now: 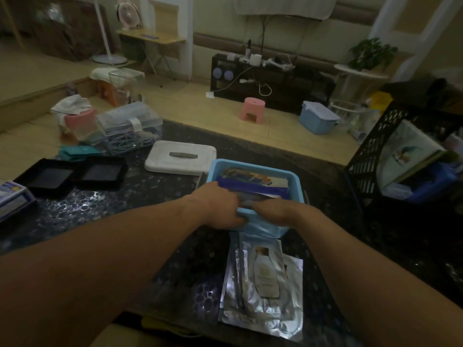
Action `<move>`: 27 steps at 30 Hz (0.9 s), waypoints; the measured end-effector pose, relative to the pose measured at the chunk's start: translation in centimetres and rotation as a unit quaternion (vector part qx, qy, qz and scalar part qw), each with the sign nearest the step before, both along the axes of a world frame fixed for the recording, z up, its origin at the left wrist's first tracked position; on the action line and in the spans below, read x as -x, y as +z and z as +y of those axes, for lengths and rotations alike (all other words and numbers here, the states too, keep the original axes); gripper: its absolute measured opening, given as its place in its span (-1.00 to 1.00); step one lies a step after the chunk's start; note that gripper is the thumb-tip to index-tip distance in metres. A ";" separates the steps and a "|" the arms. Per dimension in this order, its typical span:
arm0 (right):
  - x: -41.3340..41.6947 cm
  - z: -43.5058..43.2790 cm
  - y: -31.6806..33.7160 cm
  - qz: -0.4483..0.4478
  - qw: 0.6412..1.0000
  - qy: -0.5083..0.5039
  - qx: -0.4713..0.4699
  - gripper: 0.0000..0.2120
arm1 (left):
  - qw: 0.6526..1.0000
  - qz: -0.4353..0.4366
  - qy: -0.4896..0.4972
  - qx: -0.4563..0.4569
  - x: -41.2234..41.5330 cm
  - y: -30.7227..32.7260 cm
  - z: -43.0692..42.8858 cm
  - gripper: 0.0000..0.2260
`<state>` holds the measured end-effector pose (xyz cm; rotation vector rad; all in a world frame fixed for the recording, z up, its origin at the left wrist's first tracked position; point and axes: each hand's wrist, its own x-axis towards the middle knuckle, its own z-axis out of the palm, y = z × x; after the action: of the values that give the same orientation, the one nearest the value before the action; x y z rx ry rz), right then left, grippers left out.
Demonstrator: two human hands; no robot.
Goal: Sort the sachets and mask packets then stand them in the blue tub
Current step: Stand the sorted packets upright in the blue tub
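Head view — blue tub [295,181] centre frame on dark worktop [125,204], packets [253,180] standing inside. Left hand [218,206] fingers curled over near rim, thumb outside wall. Right hand [275,211] fingers curled at same rim against dark packet [250,197] — cannot tell if gripping. Silver sachets [265,284] piled lower centre, just beside blue tub.

Dark blur hides what the left hand [218,205] and right hand [278,211] hold.

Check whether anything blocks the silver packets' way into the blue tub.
Nothing on the table separates the silver packets from the blue tub, but the left hand and right hand sit over its near rim.
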<state>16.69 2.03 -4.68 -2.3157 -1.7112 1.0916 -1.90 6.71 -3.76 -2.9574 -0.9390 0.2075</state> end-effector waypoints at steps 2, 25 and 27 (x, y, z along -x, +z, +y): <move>0.3 -1.2 0.7 -0.086 0.995 0.028 -0.029 -0.55 | 1.000 0.015 0.012 0.006 -0.1 0.1 -0.1 -0.55; 0.5 -13.9 -6.7 0.130 0.938 -0.316 -0.064 -0.47 | 1.000 0.009 0.029 0.000 -0.2 -0.6 0.7 -0.53; 0.4 -14.6 -6.6 0.186 0.918 -0.339 -0.085 -0.74 | 0.999 0.005 0.031 0.004 -0.2 -0.7 0.8 -0.49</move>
<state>16.28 -12.57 -11.27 -2.1327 -0.7367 1.0724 -1.70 7.51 -4.46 -2.9326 -1.0323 0.2290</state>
